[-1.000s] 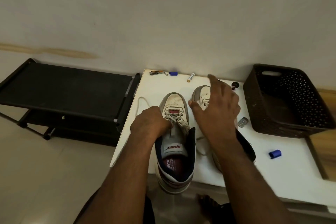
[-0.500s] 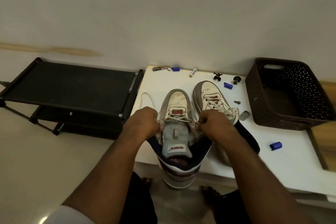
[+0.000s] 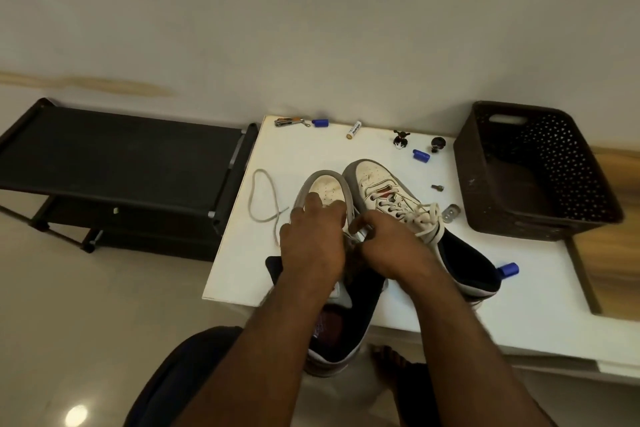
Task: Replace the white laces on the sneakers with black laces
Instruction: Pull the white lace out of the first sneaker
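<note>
Under both hands (image 3: 311, 243), left sneaker (image 3: 327, 189), laces pinched

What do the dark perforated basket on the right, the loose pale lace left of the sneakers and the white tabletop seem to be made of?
Dark perforated basket: likely moulded plastic, matte; regular punched holes and a cut handle slot. Loose pale lace: probably woven cotton or synthetic cord; it lies limp in a loop. White tabletop: smooth, faintly glossy board, perhaps laminate; the thin flat edge suggests so.
</note>
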### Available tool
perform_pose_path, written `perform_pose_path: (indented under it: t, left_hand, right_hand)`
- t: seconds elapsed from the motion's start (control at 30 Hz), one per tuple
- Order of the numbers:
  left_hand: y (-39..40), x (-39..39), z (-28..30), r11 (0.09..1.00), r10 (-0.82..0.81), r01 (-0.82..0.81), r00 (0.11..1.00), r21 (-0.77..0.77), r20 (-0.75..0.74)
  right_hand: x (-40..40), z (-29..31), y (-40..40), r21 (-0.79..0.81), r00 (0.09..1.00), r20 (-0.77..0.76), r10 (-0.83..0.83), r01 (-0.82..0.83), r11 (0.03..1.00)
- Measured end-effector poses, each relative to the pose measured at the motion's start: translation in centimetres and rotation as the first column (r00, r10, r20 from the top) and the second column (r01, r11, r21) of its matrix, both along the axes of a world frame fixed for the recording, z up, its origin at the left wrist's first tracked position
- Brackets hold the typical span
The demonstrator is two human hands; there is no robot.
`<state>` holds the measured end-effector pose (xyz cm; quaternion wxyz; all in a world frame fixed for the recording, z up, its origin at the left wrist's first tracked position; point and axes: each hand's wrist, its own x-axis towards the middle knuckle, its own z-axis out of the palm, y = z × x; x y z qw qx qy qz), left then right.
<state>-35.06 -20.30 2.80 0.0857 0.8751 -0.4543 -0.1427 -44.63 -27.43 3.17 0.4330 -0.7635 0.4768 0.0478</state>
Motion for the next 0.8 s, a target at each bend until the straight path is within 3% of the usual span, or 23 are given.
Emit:
perform_pose_path:
  t: [0.23, 0.3, 0.37, 0.43, 0.5, 0.53, 0.57, 0.67, 0.73, 0.8]
  left_hand:
    - [-0.4, 2.5, -0.4, 0.992, 0.01, -0.023, 0.995, -0.125, -0.104]
    - [-0.1, 2.7, -0.2, 0.973, 0.086, -0.114, 0.986, -0.2, -0.14]
    - [0.4, 3.6, -0.3, 0.871, 0.273, -0.342, 0.934, -0.353, -0.231]
    - [0.7, 5.0, -0.4, 0.68, 0.416, -0.564, 0.823, -0.469, -0.387]
    - [0.6, 6.0, -0.3, 0.55, 0.409, -0.695, 0.707, -0.462, -0.577]
    - [0.4, 6.2, -0.1, 0.567, 0.367, -0.69, 0.701, -0.451, -0.611]
    - [0.2, 6.0, 0.1, 0.64, 0.315, -0.624, 0.745, -0.448, -0.588]
    - [-0.3, 5.2, 0.2, 0.893, 0.046, -0.23, 0.902, -0.387, -0.429]
    - [-0.5, 4.7, -0.1, 0.979, -0.039, -0.021, 0.957, -0.203, -0.288]
    - [-0.7, 4.2, -0.2, 0.999, -0.05, 0.052, 0.977, 0.007, -0.208]
  right_hand:
    - [0.7, -0.9, -1.3, 0.035, 1.0, 0.002, 0.023, -0.023, 0.999]
    - [0.6, -0.5, -1.5, 0.051, 1.0, 0.017, 0.019, -0.02, 0.998]
    - [0.7, -0.3, -1.7, 0.033, 0.999, 0.036, 0.022, -0.023, 0.999]
    - [1.0, -0.4, -1.8, 0.004, 0.999, 0.046, 0.028, -0.029, 1.0]
    - [1.2, -0.4, -1.8, -0.032, 0.998, 0.032, 0.046, -0.045, 0.998]
    - [1.2, -0.4, -1.7, -0.026, 0.999, 0.033, 0.038, -0.037, 0.999]
    - [1.2, -0.3, -1.7, -0.002, 0.999, 0.042, 0.025, -0.025, 1.0]
    - [1.1, 0.0, -1.6, 0.048, 0.998, 0.057, 0.008, -0.011, 0.999]
    - [1.4, 0.1, -1.9, 0.062, 0.999, 0.044, 0.018, -0.021, 0.998]
    - [1.7, 0.1, -2.5, 0.07, 0.999, 0.035, 0.03, -0.032, 0.997]
